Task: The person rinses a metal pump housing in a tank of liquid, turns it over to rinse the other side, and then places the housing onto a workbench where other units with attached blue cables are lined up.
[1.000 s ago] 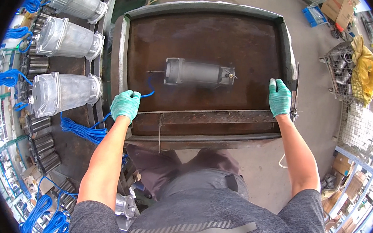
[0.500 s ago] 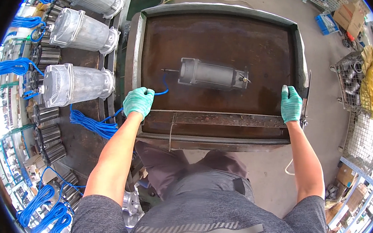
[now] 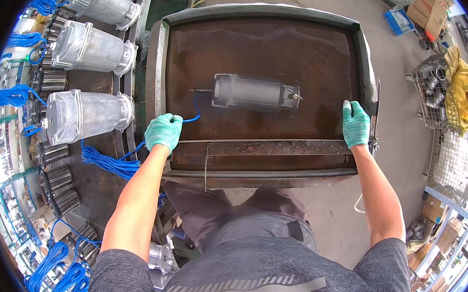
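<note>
Gripped blue cable (image 3: 194,109) in closed left hand (image 3: 163,131) at eight o'clock of grey cylinder (image 3: 255,93) — right hand (image 3: 355,123) clasped tray rim (image 3: 368,88) at three — best drawn steadily, without snagging.

**Layout around the tray**

Landmark: metal tray (image 3: 265,43), in front of the person. Motor housing (image 3: 255,93) lies on its side near tray centre, long axis left-right. Cable (image 3: 194,111) runs from the housing's left end toward the tray's near-left corner, over the rim, down to a cable bundle (image 3: 104,162) left of the tray. Left hand (image 3: 163,131) on the near-left rim, at the cable. Right hand (image 3: 355,124) on the right rim. Crossbar (image 3: 278,148) spans the tray's near side, between both hands. Left of tray: row of finned housings (image 3: 83,116) lying on a bench. Right of tray, well apart: wire basket (image 3: 436,88).
</note>
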### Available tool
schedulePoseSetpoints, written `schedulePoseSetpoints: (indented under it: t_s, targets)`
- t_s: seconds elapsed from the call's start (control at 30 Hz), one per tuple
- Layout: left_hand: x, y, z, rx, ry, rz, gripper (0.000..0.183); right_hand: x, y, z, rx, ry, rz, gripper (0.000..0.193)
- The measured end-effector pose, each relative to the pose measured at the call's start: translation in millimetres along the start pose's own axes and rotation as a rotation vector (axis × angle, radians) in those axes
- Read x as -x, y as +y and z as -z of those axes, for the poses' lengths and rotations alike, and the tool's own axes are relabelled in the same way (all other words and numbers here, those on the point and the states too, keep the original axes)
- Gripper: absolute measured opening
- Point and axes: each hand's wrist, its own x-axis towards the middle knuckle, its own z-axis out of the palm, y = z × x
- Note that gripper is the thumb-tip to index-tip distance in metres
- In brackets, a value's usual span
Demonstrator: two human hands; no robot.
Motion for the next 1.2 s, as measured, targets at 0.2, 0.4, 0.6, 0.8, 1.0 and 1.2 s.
schedulePoseSetpoints:
  t_s: [0.2,0.4,0.6,0.8,1.0,1.2]
  targets:
    - [-1.7,-3.5,-3.9,0.004,0.023,-0.014,0.038,-1.3,2.3,-1.6,0.019,0.009,0.020,0.034]
    - [1.4,0.6,0.4,0.012,0.022,-0.012,0.038,-0.8,3.5,-2.2,0.012,0.015,0.012,0.033]
    - [0.3,-1.2,-1.6,-0.003,0.029,-0.018,0.038,-0.4,3.9,-2.8,0.000,0.028,0.037,0.033]
    - [0.5,-0.4,-0.8,0.003,0.017,-0.009,0.037,-1.4,5.8,-3.8,-0.004,0.021,0.030,0.035]
    - [-0.8,-1.9,-2.5,-0.006,0.015,-0.010,0.038,-0.6,4.1,-2.4,-0.008,0.025,0.026,0.035]
    - [-0.7,-1.2,-1.7,-0.010,0.016,-0.014,0.038,-1.3,4.7,-2.7,0.012,0.015,0.012,0.035]
